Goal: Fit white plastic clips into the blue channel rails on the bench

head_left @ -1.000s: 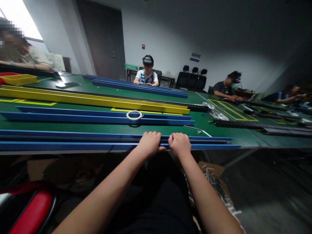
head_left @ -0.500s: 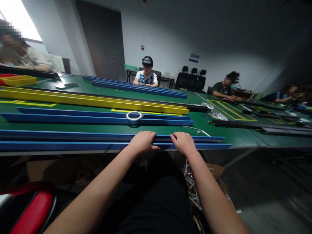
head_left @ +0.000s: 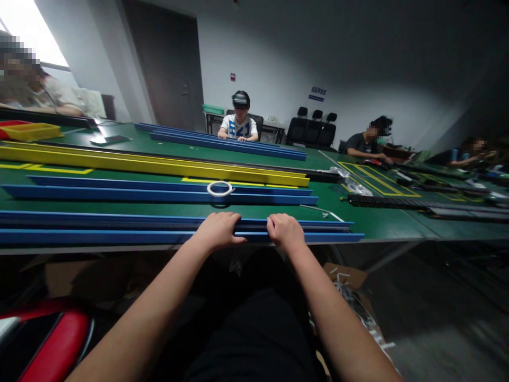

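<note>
A long blue channel-shaped rail (head_left: 99,236) lies along the near edge of the green table. My left hand (head_left: 217,232) is wrapped over it, thumb on the near side and fingers reaching to the far side. A short way to the right, my right hand (head_left: 287,232) grips the same rail with its fingers curled over. Parts of the rail are hidden under both hands. Just beyond lies another blue rail (head_left: 159,195), and on it rests a white ring-shaped coil (head_left: 220,189).
Behind these run a yellow rail (head_left: 159,168) and more blue rails (head_left: 226,146). A thin white strip (head_left: 332,213) lies to the right, near crumpled clear plastic (head_left: 356,185). Below the table stands a cardboard box (head_left: 345,273). Several people sit around the table.
Both my hands and the near blue rail have shifted left along the table edge. The rail's right end now sits further left. The other rails and the coil are about where they were.
</note>
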Motion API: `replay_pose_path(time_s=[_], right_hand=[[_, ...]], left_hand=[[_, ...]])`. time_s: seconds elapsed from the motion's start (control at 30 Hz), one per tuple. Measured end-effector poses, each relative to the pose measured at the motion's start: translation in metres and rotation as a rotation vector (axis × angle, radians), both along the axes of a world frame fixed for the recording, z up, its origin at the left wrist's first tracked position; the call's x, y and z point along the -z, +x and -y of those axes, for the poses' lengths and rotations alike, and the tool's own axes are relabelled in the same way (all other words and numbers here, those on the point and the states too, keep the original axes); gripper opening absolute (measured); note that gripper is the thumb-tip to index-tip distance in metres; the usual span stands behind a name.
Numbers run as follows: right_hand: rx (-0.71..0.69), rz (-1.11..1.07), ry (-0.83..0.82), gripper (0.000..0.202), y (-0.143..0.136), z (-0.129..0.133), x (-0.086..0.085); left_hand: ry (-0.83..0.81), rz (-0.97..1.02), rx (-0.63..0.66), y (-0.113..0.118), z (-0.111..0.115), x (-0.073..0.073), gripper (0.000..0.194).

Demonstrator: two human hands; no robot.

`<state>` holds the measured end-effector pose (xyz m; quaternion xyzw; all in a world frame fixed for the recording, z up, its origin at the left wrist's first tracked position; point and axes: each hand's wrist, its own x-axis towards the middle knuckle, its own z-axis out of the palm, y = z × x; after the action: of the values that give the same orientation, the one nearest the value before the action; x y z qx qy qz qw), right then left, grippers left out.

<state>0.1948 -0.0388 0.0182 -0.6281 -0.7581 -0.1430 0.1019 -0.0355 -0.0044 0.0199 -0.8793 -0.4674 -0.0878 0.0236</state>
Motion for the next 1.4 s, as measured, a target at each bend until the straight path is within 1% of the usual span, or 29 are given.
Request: replay_pose_path(time_s=[0.17, 0.27, 0.33, 0.47, 0.57, 0.63, 0.8, 0.87, 0.9, 0.93, 1.0, 1.03, 1.13, 1.2, 1.27, 1.33, 1.4], right_hand=[[-0.057, 0.0, -0.058, 0.045, 0.013, 0.001, -0.007], [0.015, 0.017, -0.105, 0.05, 0.031, 0.001, -0.008], [0.073, 0.028, -0.119, 0.053, 0.044, 0.0, -0.008], [0.115, 0.041, -0.064, 0.056, 0.058, -0.002, -0.005], [0.136, 0.041, -0.049, 0.057, 0.055, -0.002, -0.003], [0.133, 0.031, -0.045, 0.058, 0.045, -0.003, -0.002], [0.098, -0.006, -0.069, 0.06, 0.006, -0.011, -0.001], [0.067, -0.02, -0.12, 0.059, -0.002, -0.017, -0.003], [0.051, -0.031, -0.147, 0.057, -0.001, -0.02, -0.004], [0.034, -0.045, -0.173, 0.055, 0.005, -0.023, -0.006], [0.068, -0.078, -0.171, 0.05, 0.028, -0.029, -0.009], [0.115, -0.08, -0.153, 0.047, 0.045, -0.031, -0.01], [0.322, -0.082, -0.11, 0.038, 0.108, -0.036, -0.01], [0.424, -0.106, -0.088, 0.034, 0.149, -0.04, -0.007], [0.522, -0.121, -0.11, 0.029, 0.182, -0.047, -0.003], [0.567, -0.138, -0.166, 0.027, 0.203, -0.057, 0.003], [0.579, -0.158, -0.211, 0.029, 0.215, -0.067, 0.008]], left_hand=[[0.015, 0.026, 0.017, 0.035, 0.009, 0.0, 0.058], [0.023, 0.038, 0.048, 0.054, 0.01, 0.001, 0.061], [0.025, 0.047, 0.06, 0.062, 0.01, 0.001, 0.064], [0.026, 0.056, 0.058, 0.068, 0.008, 0.001, 0.07], [0.017, 0.05, 0.068, 0.063, 0.006, 0.001, 0.071], [0.01, 0.043, 0.06, 0.055, 0.004, 0.001, 0.071], [-0.004, 0.032, 0.028, 0.016, -0.003, 0.0, 0.07], [-0.007, 0.029, 0.023, 0.002, -0.005, 0.0, 0.071], [-0.004, 0.028, 0.02, -0.002, -0.005, 0.0, 0.072], [0.002, 0.029, 0.019, -0.005, -0.005, 0.001, 0.072], [0.019, 0.035, 0.018, -0.006, -0.005, 0.002, 0.072], [0.028, 0.04, 0.019, -0.006, -0.004, 0.004, 0.072], [0.052, 0.054, 0.011, -0.003, -0.003, 0.007, 0.071], [0.063, 0.054, 0.008, -0.002, -0.003, 0.008, 0.071], [0.075, 0.05, 0.012, -0.002, -0.003, 0.009, 0.071], [0.084, 0.046, 0.014, -0.002, -0.004, 0.01, 0.07], [0.088, 0.044, 0.011, -0.002, -0.004, 0.011, 0.07]])
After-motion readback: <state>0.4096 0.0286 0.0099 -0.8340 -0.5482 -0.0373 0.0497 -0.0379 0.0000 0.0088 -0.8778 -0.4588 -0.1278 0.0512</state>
